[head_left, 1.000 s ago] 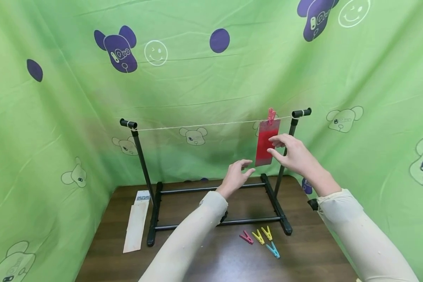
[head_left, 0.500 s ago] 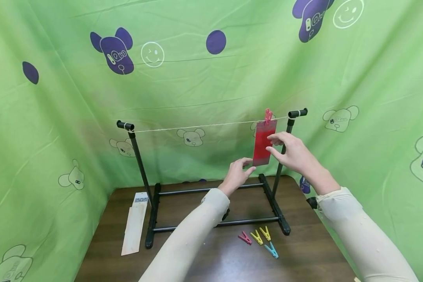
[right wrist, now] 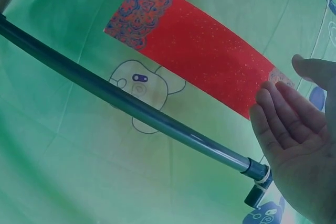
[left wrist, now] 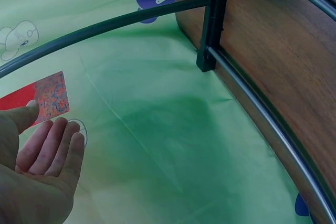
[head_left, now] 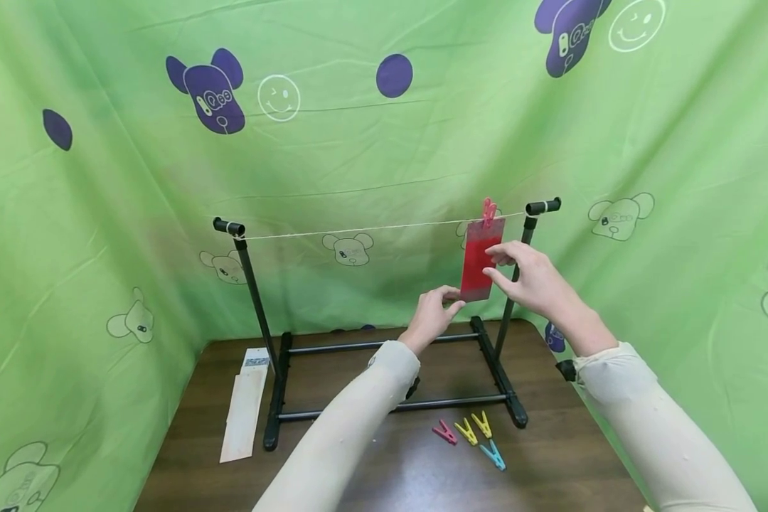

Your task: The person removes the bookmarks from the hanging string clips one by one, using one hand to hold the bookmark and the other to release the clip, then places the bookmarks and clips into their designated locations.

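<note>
A red card with patterned ends (head_left: 478, 259) hangs lengthwise from a white string (head_left: 358, 228), held at its top by a pink clothespin (head_left: 489, 212). At its lower left corner is my left hand (head_left: 430, 316), fingers reaching just behind the edge and thumb in front, with a gap between them. In the left wrist view the left thumb (left wrist: 26, 115) overlaps the card. My right hand (head_left: 523, 274) is beside the card's right edge, thumb and fingers apart. The right wrist view has the right fingertips (right wrist: 262, 95) overlapping the card's edge near the top end.
A black stand (head_left: 256, 306) carries the string between two posts on a brown table (head_left: 185, 427). Two yellow clothespins (head_left: 466, 431), a pink one (head_left: 445, 432) and a blue one (head_left: 493, 455) lie in front. Pale paper strips (head_left: 243, 416) lie left of the stand; green cloth (head_left: 333, 156) surrounds everything.
The left fingers have come from just left of the card to its lower left corner. The right hand keeps nearly the same place. The view has shifted slightly.
</note>
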